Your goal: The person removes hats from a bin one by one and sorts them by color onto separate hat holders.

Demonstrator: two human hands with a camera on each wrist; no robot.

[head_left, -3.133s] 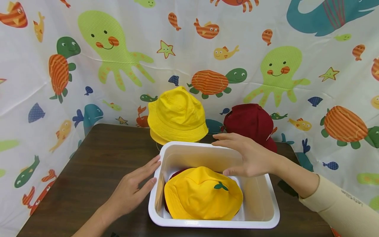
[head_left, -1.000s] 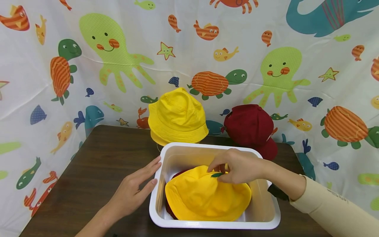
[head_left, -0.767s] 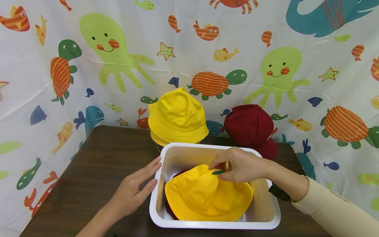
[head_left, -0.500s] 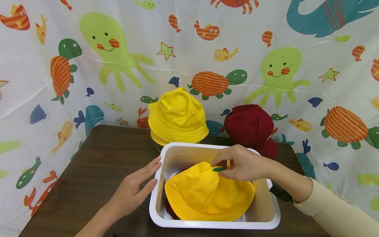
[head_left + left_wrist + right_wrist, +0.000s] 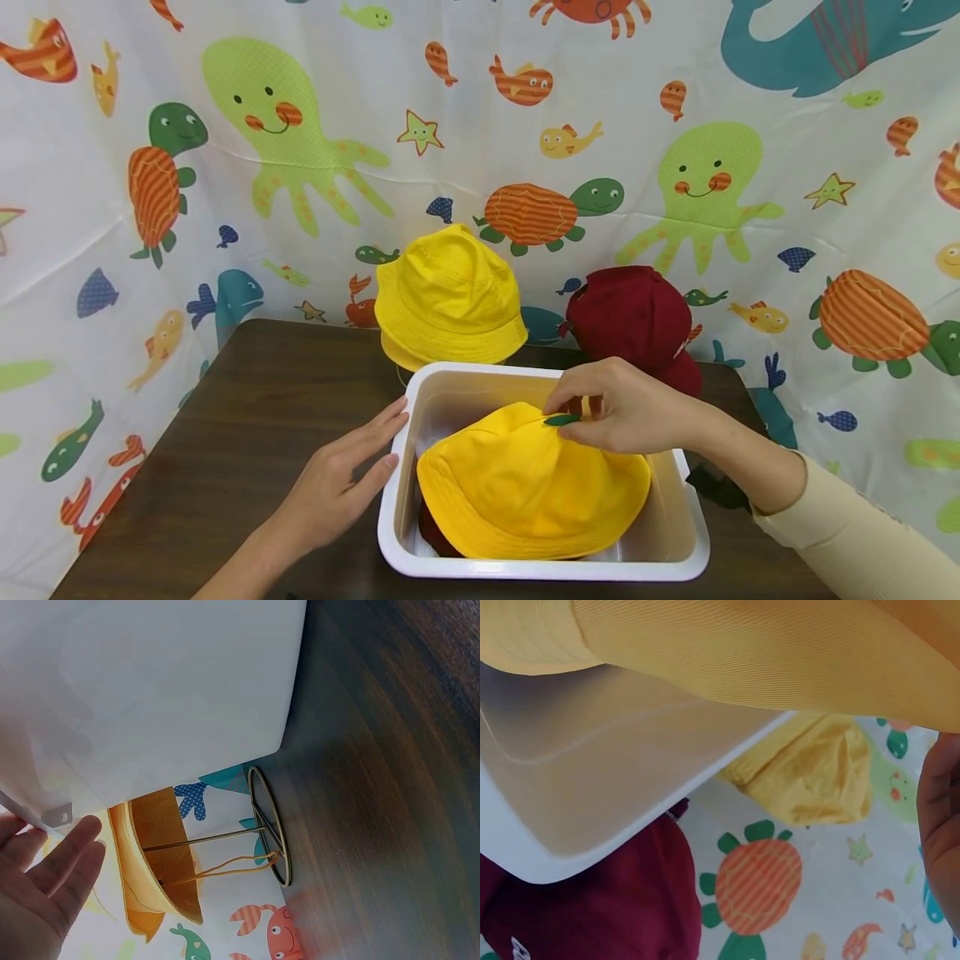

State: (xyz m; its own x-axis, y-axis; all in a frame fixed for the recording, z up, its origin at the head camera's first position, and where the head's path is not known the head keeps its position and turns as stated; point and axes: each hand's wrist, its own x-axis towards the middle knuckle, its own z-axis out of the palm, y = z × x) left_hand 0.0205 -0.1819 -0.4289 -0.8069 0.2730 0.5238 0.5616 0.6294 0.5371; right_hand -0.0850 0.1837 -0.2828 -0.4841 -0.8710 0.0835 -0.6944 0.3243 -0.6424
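Note:
A yellow bucket hat [image 5: 525,492] with a small green leaf on its crown sits in a white plastic tub [image 5: 390,500]. My right hand [image 5: 630,408] pinches the crown near the leaf; in the right wrist view the hat's yellow cloth [image 5: 742,652] stretches across the top, beside the hand [image 5: 941,825]. Under the hat's left side shows a strip of dark red cloth [image 5: 435,529], mostly hidden. My left hand [image 5: 337,475] rests its straight fingertips on the tub's left rim, and in the left wrist view the fingers [image 5: 71,859] touch the tub's edge.
Behind the tub, another yellow bucket hat [image 5: 450,292] hangs on a wire stand [image 5: 266,825]. A dark red cap [image 5: 633,321] stands at the back right. The dark wooden table [image 5: 247,417] meets a sea-animal curtain [image 5: 465,100] at the back.
My right hand has come down onto the hat in the tub, pinched its crown and raised it slightly, drawing it right. The left hand has stayed at the tub's rim.

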